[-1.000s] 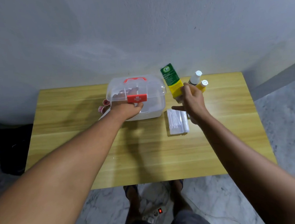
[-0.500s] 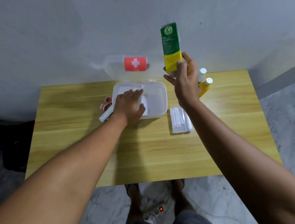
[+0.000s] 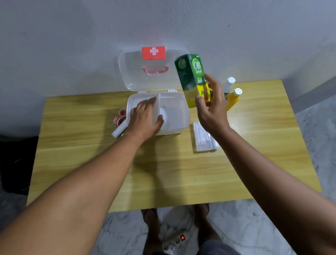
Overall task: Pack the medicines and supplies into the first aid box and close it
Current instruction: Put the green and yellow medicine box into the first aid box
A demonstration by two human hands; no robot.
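Observation:
The white first aid box (image 3: 179, 125) stands open on the wooden table (image 3: 165, 170), its clear lid (image 3: 134, 74) with the red cross tipped back against the wall. My left hand (image 3: 144, 118) lies over the box's left side, gripping a clear inner tray (image 3: 156, 106). My right hand (image 3: 210, 106) holds a green and yellow medicine carton (image 3: 193, 76) upright, above the box's right rim. A pack of cotton swabs (image 3: 201, 137) lies right of the box. Two bottles, white (image 3: 229, 85) and yellow (image 3: 233, 99), stand behind my right hand.
Left of the box lie two small pink tape rolls (image 3: 119, 117) and a white tube (image 3: 119, 129). The wall rises right behind the table. On the floor below the near edge are my feet and a power strip (image 3: 174, 242).
The lid went from shut to fully open against the wall. My left hand moved from the latch onto the inner tray. My right hand lifted the carton, then lowered it toward the box.

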